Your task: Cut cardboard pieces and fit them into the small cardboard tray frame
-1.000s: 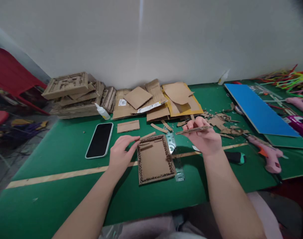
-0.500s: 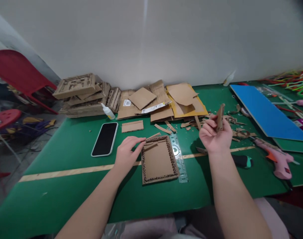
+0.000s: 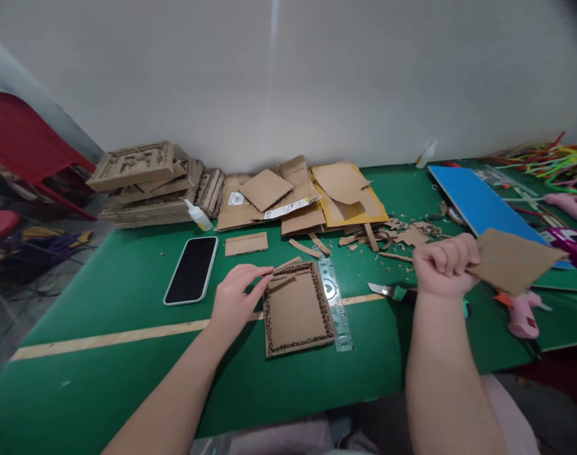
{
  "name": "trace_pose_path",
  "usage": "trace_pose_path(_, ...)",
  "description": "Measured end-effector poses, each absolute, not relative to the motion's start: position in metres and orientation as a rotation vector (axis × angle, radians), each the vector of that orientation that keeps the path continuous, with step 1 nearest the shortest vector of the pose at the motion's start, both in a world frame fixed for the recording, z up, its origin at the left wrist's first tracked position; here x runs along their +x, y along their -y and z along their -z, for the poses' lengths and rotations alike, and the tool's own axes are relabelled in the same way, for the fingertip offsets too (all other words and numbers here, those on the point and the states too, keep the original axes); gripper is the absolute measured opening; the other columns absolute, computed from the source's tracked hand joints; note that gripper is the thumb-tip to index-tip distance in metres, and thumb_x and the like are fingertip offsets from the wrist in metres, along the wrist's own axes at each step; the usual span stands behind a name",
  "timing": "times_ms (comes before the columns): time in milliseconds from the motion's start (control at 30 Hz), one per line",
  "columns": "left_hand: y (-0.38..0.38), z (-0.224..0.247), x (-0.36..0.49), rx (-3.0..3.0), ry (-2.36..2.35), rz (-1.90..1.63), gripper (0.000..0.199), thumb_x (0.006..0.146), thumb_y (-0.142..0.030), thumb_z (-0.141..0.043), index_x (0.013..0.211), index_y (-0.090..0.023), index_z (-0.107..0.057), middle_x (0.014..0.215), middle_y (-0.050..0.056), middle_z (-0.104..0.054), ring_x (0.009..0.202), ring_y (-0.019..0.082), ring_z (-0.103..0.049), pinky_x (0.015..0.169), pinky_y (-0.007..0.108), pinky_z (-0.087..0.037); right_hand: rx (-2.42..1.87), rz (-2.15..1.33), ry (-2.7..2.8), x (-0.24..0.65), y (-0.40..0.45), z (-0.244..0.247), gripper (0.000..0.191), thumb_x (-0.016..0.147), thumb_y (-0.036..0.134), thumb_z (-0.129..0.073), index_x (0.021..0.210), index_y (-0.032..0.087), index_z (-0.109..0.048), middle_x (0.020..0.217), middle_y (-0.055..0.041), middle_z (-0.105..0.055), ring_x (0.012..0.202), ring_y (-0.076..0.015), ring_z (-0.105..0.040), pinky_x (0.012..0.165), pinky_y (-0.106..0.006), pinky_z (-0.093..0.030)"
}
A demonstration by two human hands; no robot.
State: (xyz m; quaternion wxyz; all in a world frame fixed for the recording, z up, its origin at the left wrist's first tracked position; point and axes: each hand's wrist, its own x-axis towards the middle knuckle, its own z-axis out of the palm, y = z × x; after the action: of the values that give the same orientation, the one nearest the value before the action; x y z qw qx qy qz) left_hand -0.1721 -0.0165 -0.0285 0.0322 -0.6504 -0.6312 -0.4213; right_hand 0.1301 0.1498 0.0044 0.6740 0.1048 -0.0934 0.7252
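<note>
Tray (image 3: pixel 295 316) flat on the tabletop (image 3: pixel 264 392), between the forearms; ridged cardboard walls, open side up. Left hand (image 3: pixel 238 294) at its far left corner: grip closed to a pinch, thumb and forefinger on a thin strip (image 3: pixel 288 263). Fingertip hold probably suits so slight a piece. Right hand (image 3: pixel 444 265), raised well right of the tray: grip folded tight on one end of a card (image 3: pixel 518 262), the rest jutting outward, perhaps to hold it clear of the tray.

Clear ruler (image 3: pixel 344 332) along the tray's right side, heart shape in it; scale unreadable. Knife (image 3: pixel 384 290), blade bare, pointing left, handle partly behind the right wrist. Pink glue gun (image 3: pixel 524 316) beyond the card. Phone (image 3: pixel 191 272) to the left, screen dark, no brand seen.

Farther: scraps (image 3: pixel 411 236); bottle (image 3: pixel 200 218), lettering too small. Folded cardboard (image 3: pixel 229 218) bears a white label (image 3: pixel 236 198), print blurred; printed strip (image 3: pixel 288 208) beside it, also illegible.
</note>
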Motion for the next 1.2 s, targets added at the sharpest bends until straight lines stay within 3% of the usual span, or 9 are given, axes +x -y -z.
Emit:
trace_pose_path(400, 0.016, 0.026, -0.171, -1.995, 1.913, 1.297, 0.011, 0.082, -0.021, -0.06, 0.091, -0.019, -0.067, 0.085, 0.003, -0.068, 0.083, 0.016, -0.061, 0.078, 0.031, -0.052, 0.271, -1.639, 0.383, 0.126, -0.142, -0.005, 0.032, 0.071, 0.001, -0.045, 0.054, 0.021, -0.027, 0.034, 0.011, -0.017, 0.026, -0.0023, -0.02, 0.029, -0.015, -0.021)
trace_pose_path(500, 0.016, 0.026, -0.17, -1.994, 1.91, 1.309, 0.01, 0.083, -0.022, -0.059, 0.09, -0.02, -0.066, 0.084, 0.003, -0.068, 0.082, 0.016, -0.062, 0.077, 0.031, -0.052, -0.018, -1.647, 0.711, 0.12, -0.142, -0.008, 0.035, 0.074, 0.017, -0.057, 0.049, 0.019, -0.032, 0.032, 0.0108, -0.023, 0.026, -0.0014, -0.022, 0.031, -0.015, -0.026)
trace_pose_path(567, 0.016, 0.025, -0.17, -1.99, 1.92, 1.308, 0.01, 0.083, -0.023, -0.059, 0.089, -0.02, -0.066, 0.084, 0.003, -0.069, 0.082, 0.016, -0.062, 0.077, 0.031, -0.052, -0.407, -1.646, 0.957, 0.109, -0.141, -0.01, 0.036, 0.073, 0.038, -0.061, 0.049, 0.02, -0.041, 0.034, 0.0083, -0.034, 0.029, -0.0038, -0.03, 0.033, -0.019, -0.031)
trace_pose_path(633, 0.017, 0.024, -0.17, -1.978, 1.949, 1.3, 0.01, 0.084, -0.024, -0.059, 0.089, -0.02, -0.066, 0.084, 0.002, -0.069, 0.083, 0.016, -0.062, 0.077, 0.031, -0.052, -0.836, -1.578, 1.133, 0.094, -0.137, -0.009, 0.03, 0.069, 0.048, -0.063, 0.06, 0.021, -0.054, 0.044, 0.0045, -0.049, 0.038, -0.0078, -0.043, 0.036, -0.021, -0.034)
trace_pose_path(733, 0.017, 0.023, -0.172, -1.888, 2.025, 1.296, 0.012, 0.084, -0.028, -0.058, 0.089, -0.021, -0.067, 0.086, 0.002, -0.069, 0.085, 0.017, -0.062, 0.08, 0.032, -0.051, -1.004, -1.68, 1.308, 0.073, -0.127, -0.004, 0.023, 0.065, 0.04, -0.071, 0.069, 0.019, -0.063, 0.053, 0.0017, -0.056, 0.044, -0.0097, -0.049, 0.035, -0.02, -0.033)
trace_pose_path(833, 0.017, 0.022, -0.175, -1.737, 2.118, 1.299, 0.014, 0.084, -0.03, -0.057, 0.09, -0.022, -0.067, 0.089, 0.002, -0.069, 0.087, 0.017, -0.062, 0.083, 0.033, -0.05, -0.985, -1.868, 1.671, 0.061, -0.117, -0.001, 0.021, 0.072, 0.04, -0.065, 0.082, 0.021, -0.064, 0.064, 0.0022, -0.058, 0.048, -0.0074, -0.049, 0.036, -0.017, -0.035)
trace_pose_path(1033, 0.016, 0.024, -0.184, -1.495, 2.324, 1.263, 0.015, 0.083, -0.029, -0.056, 0.09, -0.022, -0.067, 0.092, 0.002, -0.069, 0.091, 0.019, -0.062, 0.085, 0.033, -0.049, -0.941, -1.991, 1.951, 0.054, -0.108, 0.001, 0.044, 0.078, 0.036, -0.059, 0.12, 0.031, -0.047, 0.083, 0.0009, -0.06, 0.052, -0.0069, -0.053, 0.04, -0.018, -0.044)
trace_pose_path(1200, 0.014, 0.028, -0.191, -1.494, 2.401, 1.175, 0.017, 0.084, -0.029, -0.054, 0.091, -0.02, -0.067, 0.091, 0.003, -0.069, 0.091, 0.02, -0.062, 0.082, 0.034, -0.049, -0.765, -1.994, 1.987, 0.049, -0.104, 0.003, 0.039, 0.078, 0.027, -0.058, 0.116, 0.03, -0.049, 0.092, -0.0013, -0.062, 0.065, -0.0092, -0.056, 0.05, -0.02, -0.05)
